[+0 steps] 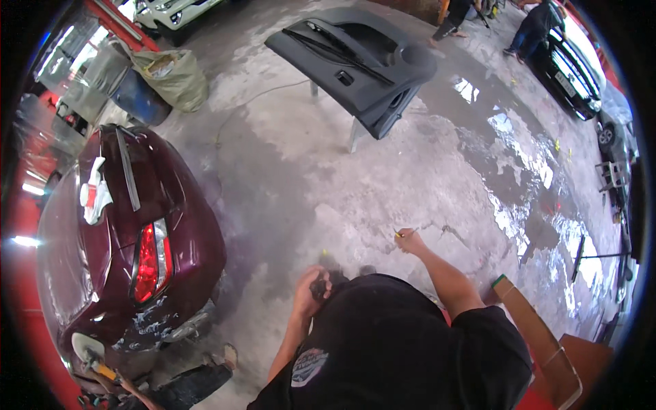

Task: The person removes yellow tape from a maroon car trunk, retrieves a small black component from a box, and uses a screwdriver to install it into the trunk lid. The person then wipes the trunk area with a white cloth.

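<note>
My left hand (311, 292) is in front of my body on the left, its fingers curled round a small black object (318, 287) whose kind I cannot make out. My right hand (411, 241) reaches forward over the concrete floor, closed on a thin, small tool with a yellow-and-black end (398, 234). The tool's exact kind is too small to tell. Farther ahead, a dark grey car door panel (328, 65) lies on a stand (354, 133), apart from both hands.
A maroon car (188, 205) stands at left; a white cloth lies on it. Beside its rear, a co-worker holds a polisher (89, 352). A sack (181, 85) and blue drum (140, 99) stand far left. Cardboard (536, 335) is near right; wet patches (506, 130) cover the floor.
</note>
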Demonstrator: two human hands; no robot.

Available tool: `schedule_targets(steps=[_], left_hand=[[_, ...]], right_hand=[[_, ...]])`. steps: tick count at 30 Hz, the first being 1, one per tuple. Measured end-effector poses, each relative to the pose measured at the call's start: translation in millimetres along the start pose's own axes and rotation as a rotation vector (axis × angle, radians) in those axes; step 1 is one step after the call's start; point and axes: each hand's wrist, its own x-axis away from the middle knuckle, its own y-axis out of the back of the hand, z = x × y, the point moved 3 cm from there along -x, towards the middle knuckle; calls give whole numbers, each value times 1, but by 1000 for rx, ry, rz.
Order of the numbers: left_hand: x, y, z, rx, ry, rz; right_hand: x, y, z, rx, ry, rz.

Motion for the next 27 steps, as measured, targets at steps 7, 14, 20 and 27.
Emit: schedule_targets(steps=[7, 14, 20, 27], left_hand=[[-80, 34, -57, -3, 54, 48], [-175, 46, -136, -60, 1, 75], [-233, 30, -215, -116, -3, 72], [-306, 19, -285, -23, -100, -15]], right_hand=[[-82, -18, -64, 458, 386, 97], [-130, -8, 22, -118, -84, 77], [-187, -18, 158, -335, -51, 32], [-313, -35, 227, 66, 233, 207]])
